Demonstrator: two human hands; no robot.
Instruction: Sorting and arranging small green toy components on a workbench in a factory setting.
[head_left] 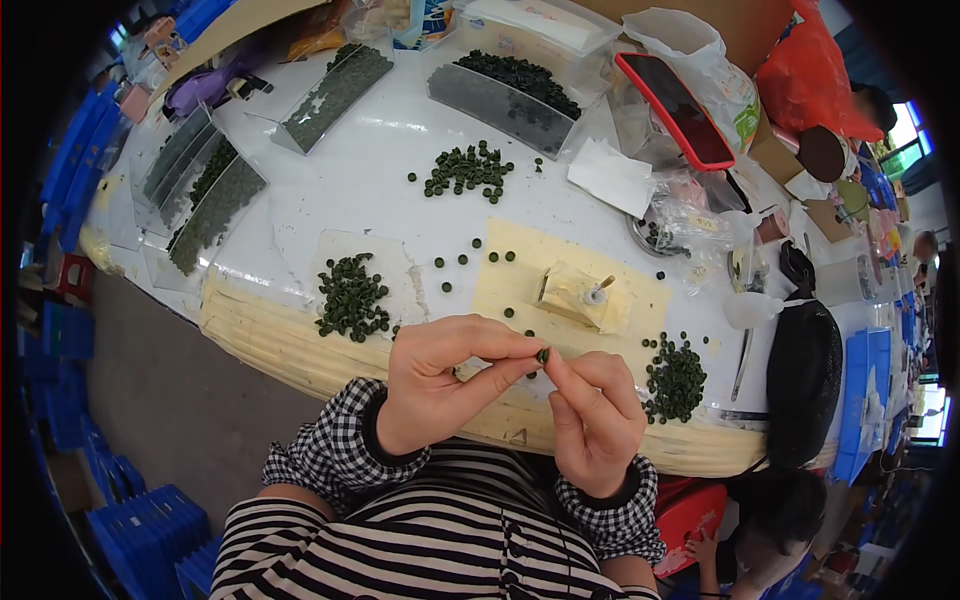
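Note:
Above the table's near edge, my two hands meet at the fingertips. Thumb and forefinger of my left hand (437, 378) pinch a small dark green round part (542, 355). My right hand (598, 415) has bent fingers, its forefinger tip touching that part; whether anything else sits in its fingers is hidden. Just beyond the hands stands a small yellowish block (583, 297) with a short upright pin, on a pale yellow sheet (505, 270). One heap of green parts (352, 300) lies left of my left hand, another heap (676, 378) right of my right hand.
A third pile of green parts (470, 172) lies farther back. Clear trays (500, 108) with green parts line the far and left sides. On the right are a red-cased phone (678, 110), tweezers (742, 365) and a black mesh bag (803, 380). Another person (775, 520) is at lower right.

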